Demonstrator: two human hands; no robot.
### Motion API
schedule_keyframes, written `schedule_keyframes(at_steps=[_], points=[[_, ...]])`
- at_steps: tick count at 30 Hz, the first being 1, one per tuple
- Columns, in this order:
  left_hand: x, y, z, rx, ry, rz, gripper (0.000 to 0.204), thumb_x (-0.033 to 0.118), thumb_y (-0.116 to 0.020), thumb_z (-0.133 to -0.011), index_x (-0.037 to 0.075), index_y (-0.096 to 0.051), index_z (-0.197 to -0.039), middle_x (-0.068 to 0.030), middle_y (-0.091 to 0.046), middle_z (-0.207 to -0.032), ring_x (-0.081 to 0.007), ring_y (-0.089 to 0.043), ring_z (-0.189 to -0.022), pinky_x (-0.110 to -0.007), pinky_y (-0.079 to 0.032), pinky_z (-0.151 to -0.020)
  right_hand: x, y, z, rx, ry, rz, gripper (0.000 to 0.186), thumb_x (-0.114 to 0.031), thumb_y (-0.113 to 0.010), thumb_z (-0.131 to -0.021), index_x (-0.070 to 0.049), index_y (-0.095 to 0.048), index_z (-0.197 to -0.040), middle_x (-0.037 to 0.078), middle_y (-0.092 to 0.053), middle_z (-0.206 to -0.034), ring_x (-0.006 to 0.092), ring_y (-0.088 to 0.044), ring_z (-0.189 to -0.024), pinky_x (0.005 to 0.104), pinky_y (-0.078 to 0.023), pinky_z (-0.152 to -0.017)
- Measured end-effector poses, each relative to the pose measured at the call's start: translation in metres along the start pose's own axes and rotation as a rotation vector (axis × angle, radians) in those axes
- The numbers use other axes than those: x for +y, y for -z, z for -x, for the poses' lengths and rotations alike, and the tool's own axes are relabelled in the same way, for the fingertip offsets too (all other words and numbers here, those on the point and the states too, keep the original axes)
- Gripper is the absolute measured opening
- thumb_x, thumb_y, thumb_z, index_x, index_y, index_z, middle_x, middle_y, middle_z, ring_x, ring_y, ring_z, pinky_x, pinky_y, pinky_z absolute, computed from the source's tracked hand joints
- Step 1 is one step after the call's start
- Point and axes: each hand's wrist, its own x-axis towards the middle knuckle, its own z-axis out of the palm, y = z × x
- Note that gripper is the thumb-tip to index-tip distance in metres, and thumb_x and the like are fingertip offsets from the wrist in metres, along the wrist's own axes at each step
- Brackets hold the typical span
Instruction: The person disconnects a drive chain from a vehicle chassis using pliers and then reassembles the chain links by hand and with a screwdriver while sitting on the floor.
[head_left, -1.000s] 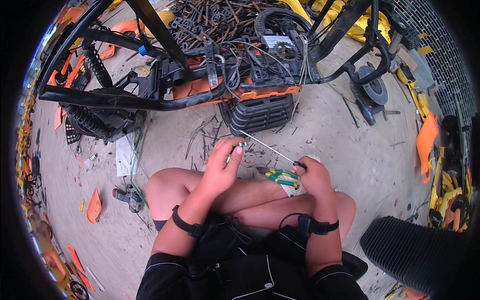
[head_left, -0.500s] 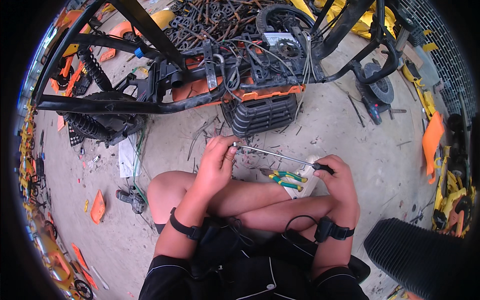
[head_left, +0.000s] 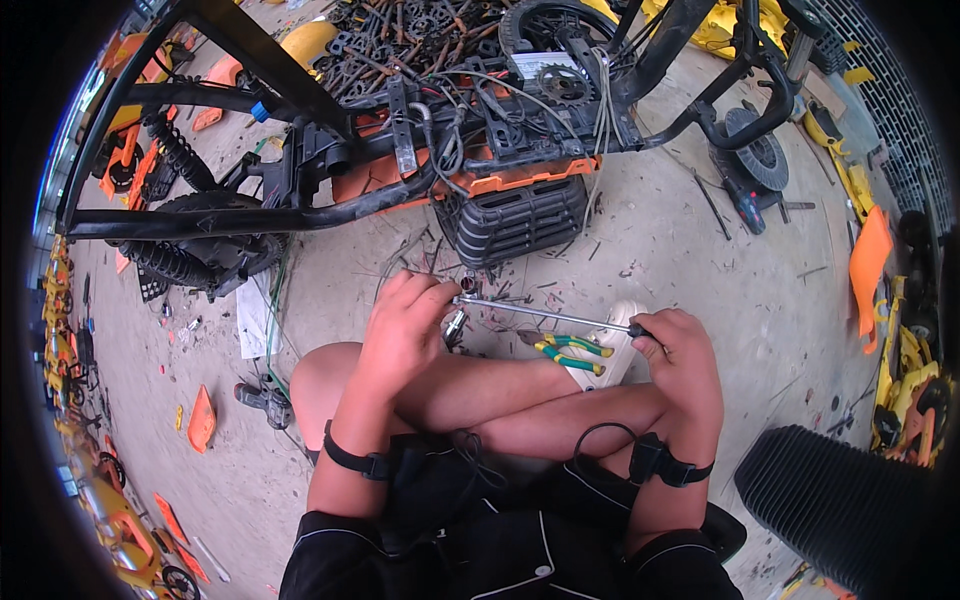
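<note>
My right hand (head_left: 678,362) is closed on the black handle (head_left: 638,330) of a screwdriver, whose long shaft (head_left: 545,313) runs almost level to the left. My left hand (head_left: 402,328) pinches around the far tip, with a small metal piece there, partly hidden by my fingers. A shiny cylindrical metal part (head_left: 455,325) shows just below those fingertips; I cannot tell whether it is held. Green-and-yellow pliers (head_left: 575,350) lie open between the screwdriver and my legs, against my white shoe (head_left: 618,340).
A black vehicle frame (head_left: 290,214) with cables, orange panel and black slatted housing (head_left: 515,225) stands ahead. A drill (head_left: 748,205) and disc lie right, another power tool (head_left: 270,398) left. Scrap metal (head_left: 410,40), orange panels (head_left: 868,275) and a black ribbed object (head_left: 825,500) surround me.
Over the last second my right hand has moved right, levelling the screwdriver's shaft. My left hand has shifted left, its fingers now over the tip, with a shiny cylinder newly visible below them.
</note>
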Motion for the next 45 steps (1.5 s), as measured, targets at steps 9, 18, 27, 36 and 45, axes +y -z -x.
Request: schedule_keyframes(at_steps=[9, 18, 27, 36, 45], points=[[0.001, 0.013, 0.003, -0.055, -0.015, -0.041, 0.031, -0.006, -0.066, -0.072, 0.005, -0.066, -0.101, -0.0092, -0.060, -0.086, -0.0315, -0.055, -0.080, -0.041, -0.047, -0.071, -0.005, 0.000, 0.005, -0.112, -0.007, -0.082, 0.019, -0.006, -0.070, -0.082, -0.003, -0.071, -0.101, 0.016, -0.066, -0.084, 0.0368, -0.062, -0.075, 0.0417, -0.049, -0.067], [0.001, 0.017, 0.004, -0.010, -0.042, -0.031, 0.035, -0.008, -0.065, -0.068, 0.005, -0.066, -0.100, -0.0083, -0.062, -0.084, -0.0312, -0.054, -0.076, -0.040, -0.047, -0.068, 0.003, -0.006, 0.009, -0.227, -0.051, -0.195, 0.017, -0.008, -0.070, -0.084, -0.005, -0.072, -0.101, 0.017, -0.069, -0.088, 0.0376, -0.065, -0.077, 0.0417, -0.052, -0.067], [-0.001, 0.024, 0.002, -0.129, -0.039, -0.010, 0.029, -0.004, -0.065, -0.069, 0.005, -0.067, -0.097, -0.0076, -0.062, -0.083, -0.0300, -0.055, -0.077, -0.039, -0.047, -0.069, -0.007, -0.002, 0.002, -0.133, 0.014, -0.072, 0.019, -0.004, -0.070, -0.082, -0.003, -0.071, -0.101, 0.017, -0.067, -0.085, 0.0375, -0.064, -0.075, 0.0405, -0.051, -0.067], [-0.002, 0.018, 0.006, -0.180, -0.033, -0.061, 0.026, -0.005, -0.066, -0.071, 0.004, -0.067, -0.096, -0.0092, -0.060, -0.081, -0.0310, -0.055, -0.076, -0.040, -0.046, -0.068, -0.001, -0.007, 0.004, -0.156, -0.004, -0.043, 0.015, -0.012, -0.071, -0.082, -0.008, -0.073, -0.096, 0.013, -0.070, -0.085, 0.0355, -0.066, -0.077, 0.0416, -0.052, -0.067], [-0.002, 0.013, 0.007, -0.156, -0.055, -0.010, 0.031, -0.009, -0.063, -0.068, 0.003, -0.066, -0.096, -0.0091, -0.059, -0.077, -0.0301, -0.054, -0.073, -0.039, -0.045, -0.066, 0.012, -0.015, 0.008, -0.262, -0.086, -0.163, 0.012, -0.015, -0.070, -0.084, -0.012, -0.073, -0.095, 0.013, -0.070, -0.083, 0.0373, -0.065, -0.077, 0.0444, -0.051, -0.067]])
